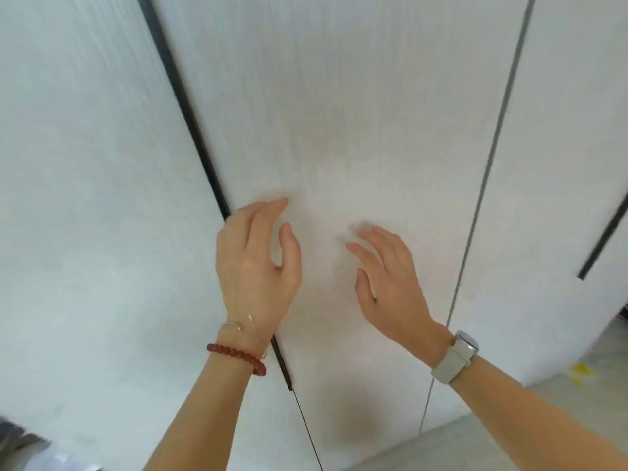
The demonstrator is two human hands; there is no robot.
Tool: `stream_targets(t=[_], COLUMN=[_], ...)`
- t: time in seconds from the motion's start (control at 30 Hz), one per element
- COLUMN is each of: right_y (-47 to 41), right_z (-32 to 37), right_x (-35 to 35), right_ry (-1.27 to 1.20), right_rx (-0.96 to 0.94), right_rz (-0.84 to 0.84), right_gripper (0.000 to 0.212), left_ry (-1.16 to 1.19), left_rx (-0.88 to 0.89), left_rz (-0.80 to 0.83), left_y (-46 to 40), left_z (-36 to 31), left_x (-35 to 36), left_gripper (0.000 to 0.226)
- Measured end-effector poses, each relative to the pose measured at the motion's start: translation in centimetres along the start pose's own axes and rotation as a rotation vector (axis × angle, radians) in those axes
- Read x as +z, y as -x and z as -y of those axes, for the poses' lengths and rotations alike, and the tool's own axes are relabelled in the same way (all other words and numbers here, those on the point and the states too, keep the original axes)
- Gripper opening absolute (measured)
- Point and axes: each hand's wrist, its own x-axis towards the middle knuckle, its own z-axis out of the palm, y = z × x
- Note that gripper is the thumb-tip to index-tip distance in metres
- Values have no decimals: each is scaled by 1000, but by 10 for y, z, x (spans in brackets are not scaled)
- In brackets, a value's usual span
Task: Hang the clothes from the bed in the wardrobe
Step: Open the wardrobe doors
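White wardrobe doors fill the view. The middle door (pixel 339 113) is shut, with a black handle strip (pixel 183 107) running down its left edge. My left hand (pixel 255 266), with a red bead bracelet on the wrist, lies against that edge with fingers straight on the door face. My right hand (pixel 387 280), with a pale watch on the wrist, is held just to the right, fingers spread and reaching the same door. Neither hand holds anything. No clothes, hangers or bed are in view.
A second white door (pixel 85 198) stands to the left and a third (pixel 560 164) to the right, with another black handle strip (pixel 605 239). Pale floor (pixel 492 433) shows at the bottom right, with a small yellow object (pixel 581 372) on it.
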Motion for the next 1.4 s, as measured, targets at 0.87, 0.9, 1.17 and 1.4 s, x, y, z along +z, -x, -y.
stream_targets(t=[0.87,0.9,1.17,1.4], right_y=[26,43,108,130], right_z=[88,102,206,294], right_x=[12,6,-13,-8], right_ry=[-491,-552,-816,-827], right_rx=[-67,-88,-229,-409], right_rz=[345,410,656,624], right_gripper=[43,42,43,63], left_ry=[-86,-79,-155,-126], left_rx=[-383,-387,-475,-604], left_rz=[-168,-170,-159,-255], left_y=[47,54,103,137], left_z=[-34,-41,-74,-75], left_x=[-98,-113,-228,-324], left_gripper=[22,20,17,12])
